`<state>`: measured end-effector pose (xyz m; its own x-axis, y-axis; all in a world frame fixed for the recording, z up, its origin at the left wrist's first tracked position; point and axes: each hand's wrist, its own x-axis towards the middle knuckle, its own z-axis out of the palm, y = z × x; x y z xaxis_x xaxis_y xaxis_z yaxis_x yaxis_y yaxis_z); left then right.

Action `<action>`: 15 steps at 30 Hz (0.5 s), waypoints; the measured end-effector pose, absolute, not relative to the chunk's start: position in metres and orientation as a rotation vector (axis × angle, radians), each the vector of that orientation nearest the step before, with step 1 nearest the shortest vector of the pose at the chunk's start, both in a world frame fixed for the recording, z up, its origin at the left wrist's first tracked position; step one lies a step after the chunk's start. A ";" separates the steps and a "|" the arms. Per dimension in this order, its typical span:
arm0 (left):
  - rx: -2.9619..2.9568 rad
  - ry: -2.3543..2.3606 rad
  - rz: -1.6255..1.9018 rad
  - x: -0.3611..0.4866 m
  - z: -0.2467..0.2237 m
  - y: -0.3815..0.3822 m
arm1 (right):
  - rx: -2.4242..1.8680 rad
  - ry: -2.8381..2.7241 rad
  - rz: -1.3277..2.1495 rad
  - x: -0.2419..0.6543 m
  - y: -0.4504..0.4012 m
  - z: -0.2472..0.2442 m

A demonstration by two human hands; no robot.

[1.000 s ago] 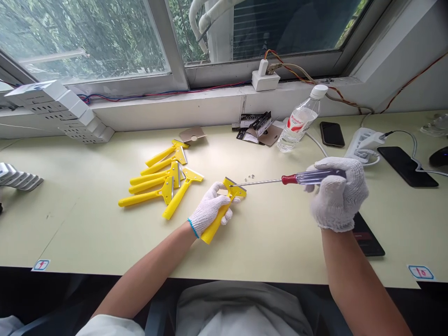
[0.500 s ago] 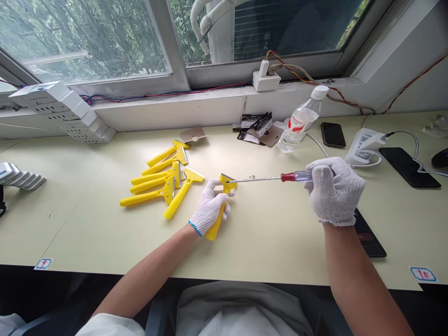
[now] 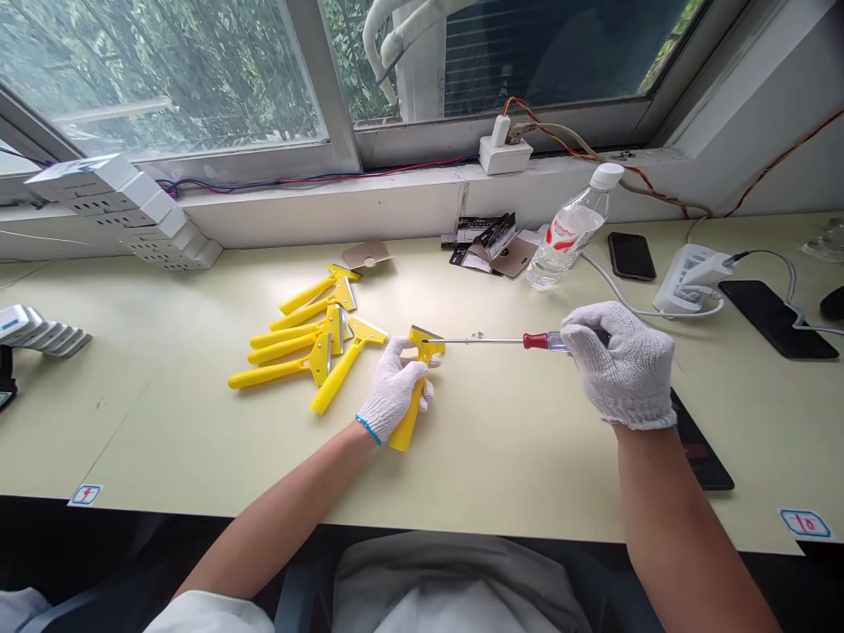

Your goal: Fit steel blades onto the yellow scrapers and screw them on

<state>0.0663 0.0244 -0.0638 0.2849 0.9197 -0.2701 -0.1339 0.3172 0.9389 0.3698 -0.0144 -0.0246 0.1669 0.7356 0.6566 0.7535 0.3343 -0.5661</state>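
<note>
My gloved left hand (image 3: 396, 389) grips a yellow scraper (image 3: 407, 425) around its upper handle, with the scraper's head pointing away from me. My gloved right hand (image 3: 618, 365) is closed on the handle of a screwdriver (image 3: 535, 340), held almost level. The screwdriver's long shaft reaches left, and its tip meets the head of the held scraper. Several other yellow scrapers (image 3: 336, 380) lie in a group left of my left hand. Small metal bits (image 3: 476, 335) lie on the table just beyond the shaft.
On the table (image 3: 198, 457), a water bottle (image 3: 568, 230), torn black packaging (image 3: 491, 242) and a cardboard piece (image 3: 367, 255) stand or lie at the back. Phones (image 3: 631, 256) and a power strip (image 3: 689, 280) are at right. White boxes (image 3: 141, 211) are stacked back left.
My right hand and the screwdriver have shifted slightly left, with the tip still at the scraper's head. The left hand keeps its hold. The view has moved a little.
</note>
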 end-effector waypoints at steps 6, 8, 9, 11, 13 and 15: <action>0.973 1.019 0.888 0.066 -0.064 0.026 | -1.116 -1.602 0.418 0.371 -0.016 -0.022; 0.980 1.019 0.881 0.066 -0.064 0.026 | -1.112 -1.571 0.385 0.369 -0.018 -0.022; 0.985 1.020 0.876 0.066 -0.064 0.025 | -1.144 -1.549 0.347 0.368 -0.018 -0.023; 1.000 1.021 0.865 0.066 -0.064 0.024 | -1.241 -1.498 0.237 0.369 -0.019 -0.026; 1.018 1.023 0.857 0.066 -0.064 0.024 | -1.334 -1.469 0.127 0.371 -0.020 -0.029; 1.024 1.024 0.856 0.066 -0.064 0.023 | -1.381 -1.491 0.096 0.374 -0.019 -0.029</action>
<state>0.0662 0.0233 -0.0638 0.3003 0.9175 -0.2608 -0.0936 0.3005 0.9492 0.3735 -0.0191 -0.0288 0.2193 0.7621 0.6092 0.6778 0.3301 -0.6570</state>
